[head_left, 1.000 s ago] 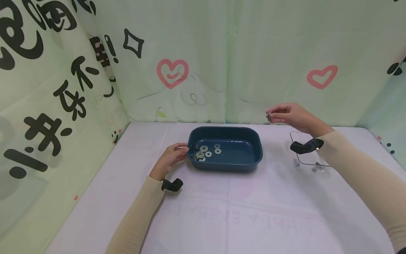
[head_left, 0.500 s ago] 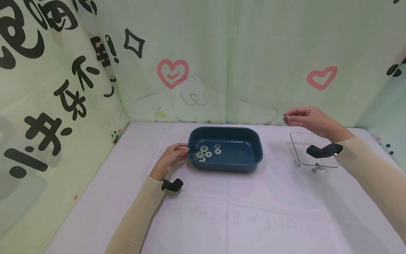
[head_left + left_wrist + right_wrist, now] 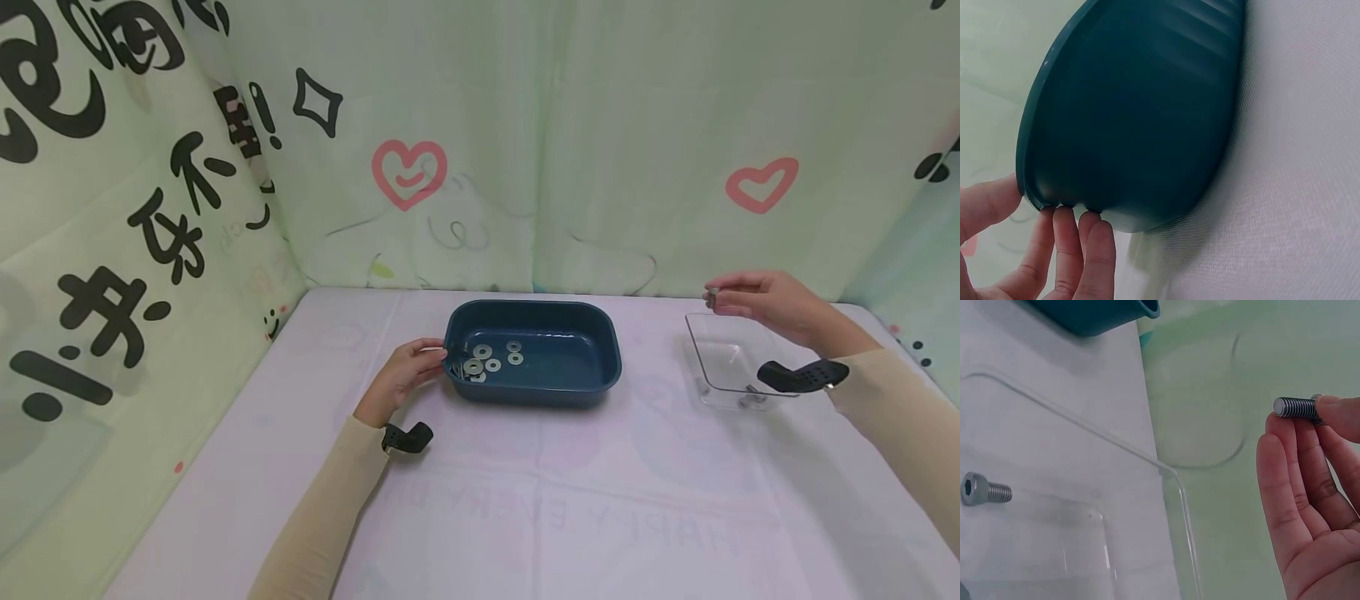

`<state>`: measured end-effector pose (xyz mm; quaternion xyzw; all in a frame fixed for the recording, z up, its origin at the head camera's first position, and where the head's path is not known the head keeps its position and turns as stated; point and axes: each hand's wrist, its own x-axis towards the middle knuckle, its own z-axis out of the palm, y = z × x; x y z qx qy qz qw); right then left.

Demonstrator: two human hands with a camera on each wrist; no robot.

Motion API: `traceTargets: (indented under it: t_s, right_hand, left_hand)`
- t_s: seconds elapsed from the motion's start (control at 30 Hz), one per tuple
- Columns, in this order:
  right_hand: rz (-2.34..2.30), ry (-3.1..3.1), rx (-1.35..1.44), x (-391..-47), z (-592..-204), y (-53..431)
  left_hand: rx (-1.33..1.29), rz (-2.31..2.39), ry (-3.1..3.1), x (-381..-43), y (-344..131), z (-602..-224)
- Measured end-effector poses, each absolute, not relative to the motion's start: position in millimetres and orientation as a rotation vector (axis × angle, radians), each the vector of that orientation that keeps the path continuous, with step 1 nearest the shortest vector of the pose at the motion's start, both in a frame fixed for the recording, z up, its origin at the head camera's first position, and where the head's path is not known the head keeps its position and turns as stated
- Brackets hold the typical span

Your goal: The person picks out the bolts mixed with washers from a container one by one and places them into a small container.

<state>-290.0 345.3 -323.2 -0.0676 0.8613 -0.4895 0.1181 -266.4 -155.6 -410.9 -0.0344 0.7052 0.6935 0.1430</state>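
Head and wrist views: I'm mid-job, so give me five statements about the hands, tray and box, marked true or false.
1. The left hand holds the rim of the blue tray. True.
2. The right hand is empty. False: it pinches a screw.
3. Several washers lie in the blue tray. True.
4. The clear box has no screws inside. False: a second screw shows in it.
5. In the head view, the clear box stands right of the blue tray. True.

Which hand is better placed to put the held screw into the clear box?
Likely the right hand: it pinches the screw near the clear box, while the left hand holds the edge of the blue tray, farther away.
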Motion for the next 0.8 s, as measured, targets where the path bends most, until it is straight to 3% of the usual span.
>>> traceTargets:
  t_s: [0.8]
  right_hand:
    - [-1.473, 2.452, -0.111, -277.3, -359.5, 390.1]
  left_hand:
    - [-0.130, 2.013, 2.031, -271.4, -155.3, -416.6]
